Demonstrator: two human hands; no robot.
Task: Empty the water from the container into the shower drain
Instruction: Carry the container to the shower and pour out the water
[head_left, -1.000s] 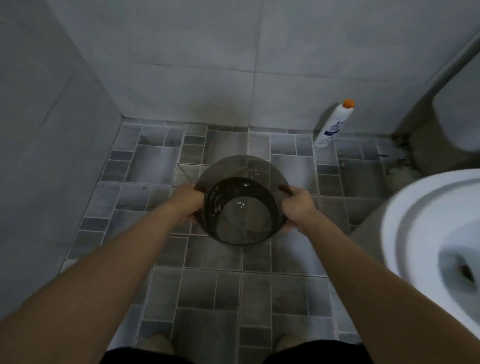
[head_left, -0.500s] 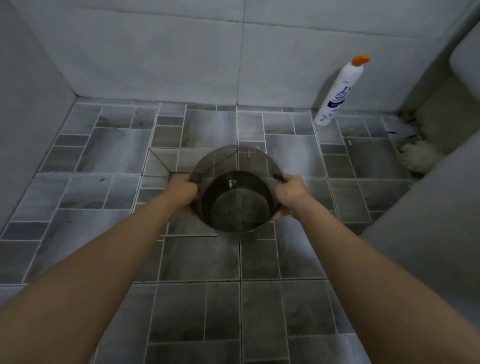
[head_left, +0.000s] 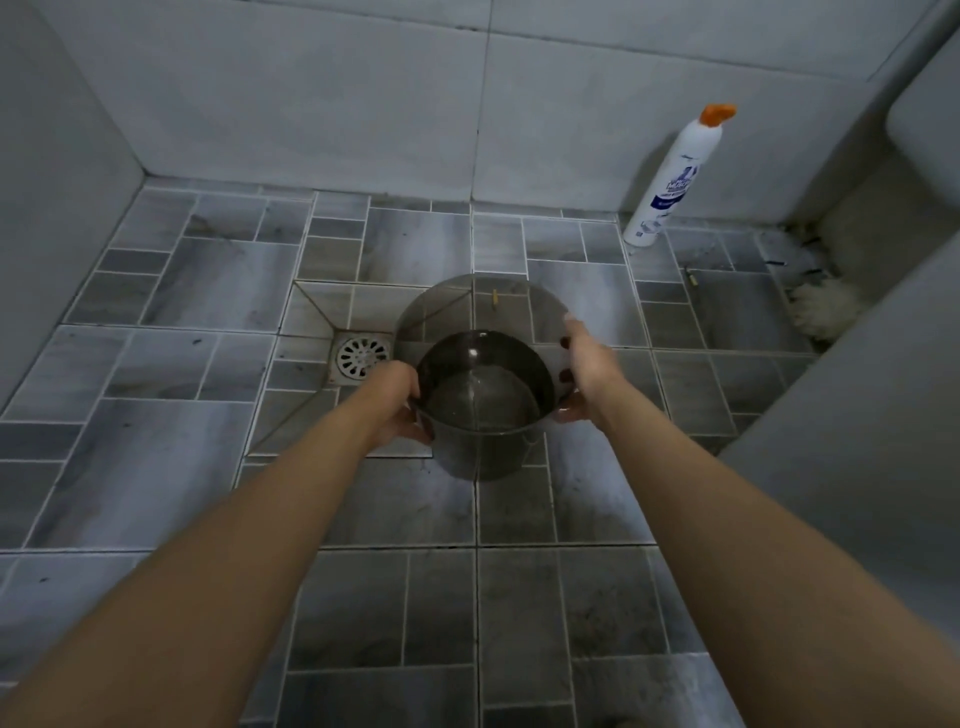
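clasping container (head_left: 485, 400), left hand (head_left: 395, 410), right hand (head_left: 584, 371).

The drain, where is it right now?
In the head view the round drain sits in the tiled floor, just left of the container, beside the left hand.

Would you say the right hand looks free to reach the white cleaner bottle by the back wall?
Probably not yet: the right hand and left hand both grip the container. The floor toward the bottle looks clear.
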